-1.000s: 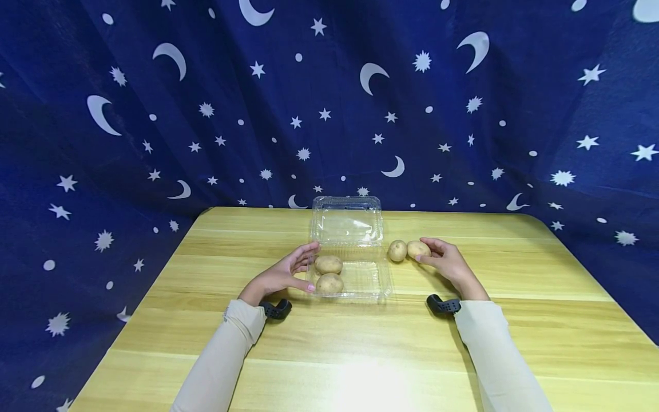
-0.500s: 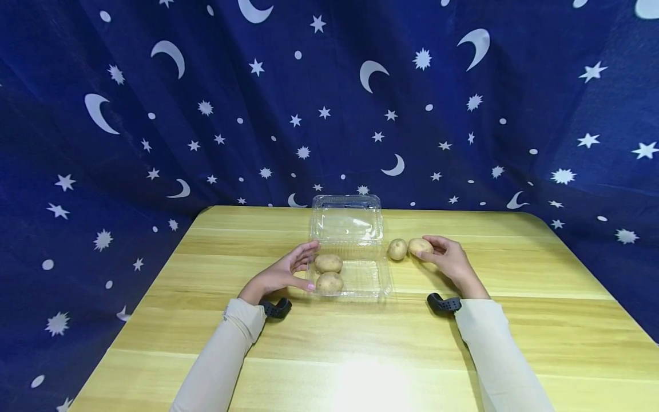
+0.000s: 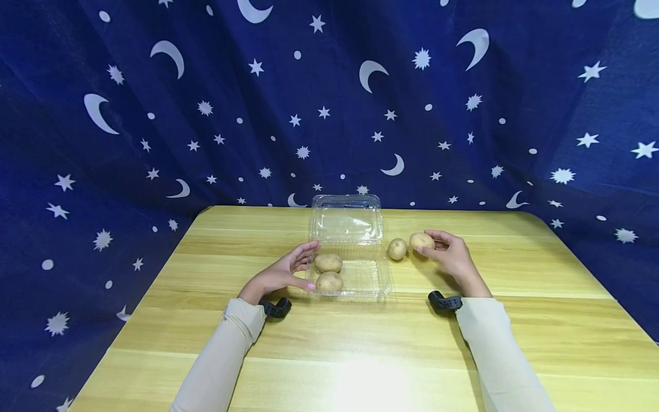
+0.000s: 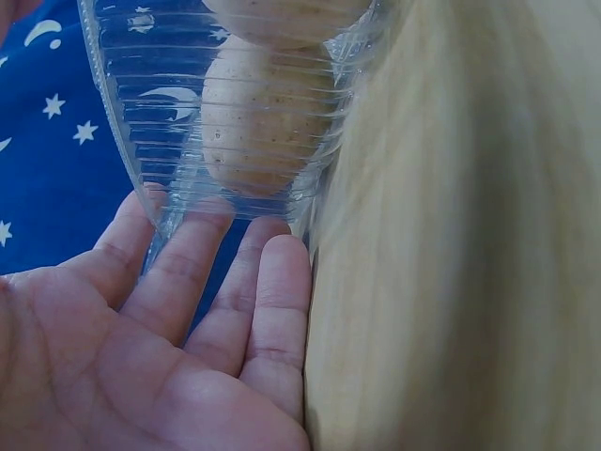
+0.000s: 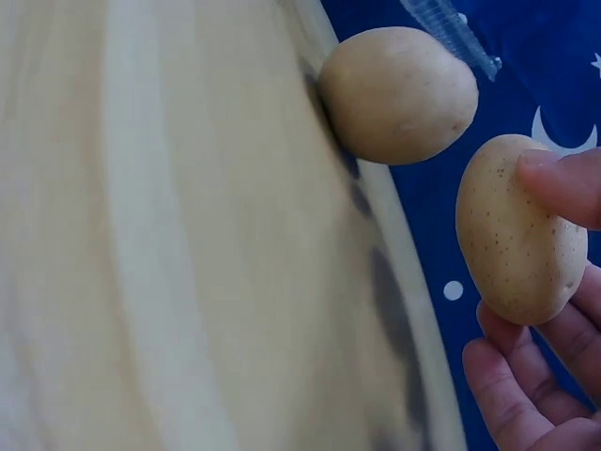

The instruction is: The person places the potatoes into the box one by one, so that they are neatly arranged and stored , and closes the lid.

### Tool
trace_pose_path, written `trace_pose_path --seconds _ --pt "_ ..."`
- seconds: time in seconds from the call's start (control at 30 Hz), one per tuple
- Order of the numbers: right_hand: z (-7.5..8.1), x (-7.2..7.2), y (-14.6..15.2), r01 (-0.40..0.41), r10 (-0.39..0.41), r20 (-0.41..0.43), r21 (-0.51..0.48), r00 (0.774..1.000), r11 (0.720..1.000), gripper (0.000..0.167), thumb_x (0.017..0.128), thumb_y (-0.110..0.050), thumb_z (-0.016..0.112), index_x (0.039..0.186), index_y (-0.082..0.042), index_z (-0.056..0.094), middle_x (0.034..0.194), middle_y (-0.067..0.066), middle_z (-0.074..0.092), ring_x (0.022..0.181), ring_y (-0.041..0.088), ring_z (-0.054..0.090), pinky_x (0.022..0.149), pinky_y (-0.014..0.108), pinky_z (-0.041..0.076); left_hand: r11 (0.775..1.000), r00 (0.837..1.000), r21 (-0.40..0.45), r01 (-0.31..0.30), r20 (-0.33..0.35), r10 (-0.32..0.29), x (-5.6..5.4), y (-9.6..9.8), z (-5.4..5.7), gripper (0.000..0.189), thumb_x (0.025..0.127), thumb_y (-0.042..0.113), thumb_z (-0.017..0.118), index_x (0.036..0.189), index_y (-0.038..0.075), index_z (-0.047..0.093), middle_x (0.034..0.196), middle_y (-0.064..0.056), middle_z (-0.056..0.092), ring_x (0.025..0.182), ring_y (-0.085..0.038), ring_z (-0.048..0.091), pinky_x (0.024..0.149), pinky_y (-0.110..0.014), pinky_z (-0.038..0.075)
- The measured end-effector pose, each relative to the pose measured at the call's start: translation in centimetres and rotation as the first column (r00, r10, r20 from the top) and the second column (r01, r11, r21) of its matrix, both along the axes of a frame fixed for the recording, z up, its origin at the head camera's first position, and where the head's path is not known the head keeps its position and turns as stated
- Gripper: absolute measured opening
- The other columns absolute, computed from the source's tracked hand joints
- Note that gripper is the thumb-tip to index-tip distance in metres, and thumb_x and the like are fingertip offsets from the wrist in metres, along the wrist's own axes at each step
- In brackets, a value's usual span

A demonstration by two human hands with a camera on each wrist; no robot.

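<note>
Near edge: the wooden table (image 3: pixel 319 326) supports the work; two pale sleeves (image 3: pixel 221 355) enter from the near side, each with a black wrist device (image 3: pixel 277 309) at the cuff.

Left hand (image 3: pixel 282 273): thumb and fingers are spread wide at the left end of the clear container (image 3: pixel 368 280). In the left wrist view, the fingertips reach its ribbed wall; whether they press on it cannot be told.

Container base: a front potato (image 3: pixel 329 283) and a rear potato (image 3: pixel 328 263) lie at the left end.

Right hand (image 3: pixel 454 257): thumb and fingers pinch the held potato (image 3: pixel 419 240), which is raised off the table to the right of the container. A loose potato (image 3: pixel 397 249) rests on the table between the two.

Far side: the hinged lid (image 3: pixel 347 220) is tipped back; a starry blue curtain (image 3: pixel 329 86) hangs beyond.

Step in hand, as judged: pick-up of a potato. The next move probably calls for a secure pinch, clearance over the loose potato and the right wall, and a steady container.
</note>
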State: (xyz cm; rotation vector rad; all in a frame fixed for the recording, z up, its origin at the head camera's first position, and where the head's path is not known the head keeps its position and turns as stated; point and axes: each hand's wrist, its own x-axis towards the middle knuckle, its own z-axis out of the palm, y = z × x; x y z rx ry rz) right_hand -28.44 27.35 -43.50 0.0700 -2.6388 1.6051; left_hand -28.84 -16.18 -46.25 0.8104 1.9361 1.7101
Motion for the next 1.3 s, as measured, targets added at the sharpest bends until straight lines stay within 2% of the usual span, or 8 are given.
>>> trace_pose_path --seconds 0.3,0.53,0.67,0.83,1.07,1.3 --pt "1.0 0.2 -0.6 -0.033 0.031 -0.025 -0.05 0.999 0.998 0.063 0.099 -0.006 0.078 0.153 0.013 0.051 0.148 0.037 0.057 0.097 -0.011 0.059 0.087 0.009 0.053 1.0 1.0 0.0 -0.002 -0.003 0.002 0.1 0.0 0.1 0.111 0.09 0.01 0.089 0.172 0.001 0.015 0.178 -0.023 0.019 0.162 -0.045 0.02 0.131 -0.059 0.021" --pt "1.5 0.4 -1.0 -0.087 0.081 -0.088 -0.075 0.993 0.993 0.06 0.098 -0.002 0.078 0.15 0.015 0.052 0.149 0.038 0.055 0.102 -0.013 0.059 0.094 0.008 0.051 1.0 1.0 0.002 -0.006 -0.003 0.006 0.1 0.1 0.1 0.111 0.089 0.01 0.089 0.172 0.0 0.015 0.178 -0.023 0.019 0.162 -0.045 0.02 0.131 -0.059 0.021" --pt "1.7 0.5 -1.3 -0.122 0.112 -0.106 -0.095 0.988 0.988 0.059 0.097 0.0 0.079 0.149 0.014 0.054 0.149 0.036 0.056 0.106 -0.012 0.06 0.098 0.008 0.05 1.0 1.0 0.003 -0.004 -0.002 0.004 0.1 0.0 0.1 0.111 0.089 0.01 0.089 0.172 0.0 0.015 0.178 -0.024 0.018 0.162 -0.045 0.02 0.131 -0.058 0.021" --pt "1.9 0.5 -1.8 -0.167 0.156 -0.113 -0.095 0.981 0.981 0.059 0.096 0.0 0.079 0.148 0.015 0.054 0.149 0.036 0.057 0.107 -0.01 0.061 0.097 0.01 0.051 1.0 1.0 0.003 -0.002 -0.002 0.002 0.1 0.0 0.1 0.111 0.09 0.011 0.089 0.172 0.001 0.015 0.178 -0.024 0.018 0.162 -0.045 0.02 0.131 -0.059 0.021" --pt "2.3 0.7 -2.6 -0.216 0.203 -0.136 -0.085 0.97 0.973 0.055 0.094 0.002 0.08 0.143 0.016 0.059 0.141 0.036 0.062 0.107 -0.007 0.064 0.098 0.011 0.051 1.0 1.0 0.004 0.001 0.002 -0.001 0.1 0.0 0.0 0.111 0.09 0.011 0.089 0.172 0.0 0.015 0.178 -0.023 0.018 0.162 -0.045 0.019 0.131 -0.058 0.02" --pt "2.4 0.7 -3.3 -0.258 0.246 -0.151 -0.069 0.957 0.964 0.052 0.092 0.002 0.082 0.138 0.014 0.063 0.132 0.031 0.068 0.104 0.001 0.067 0.095 0.013 0.053 1.0 1.0 0.007 0.004 0.001 -0.004 0.0 0.0 0.1 0.112 0.09 0.013 0.09 0.172 0.0 0.014 0.178 -0.024 0.018 0.162 -0.045 0.02 0.131 -0.059 0.02"
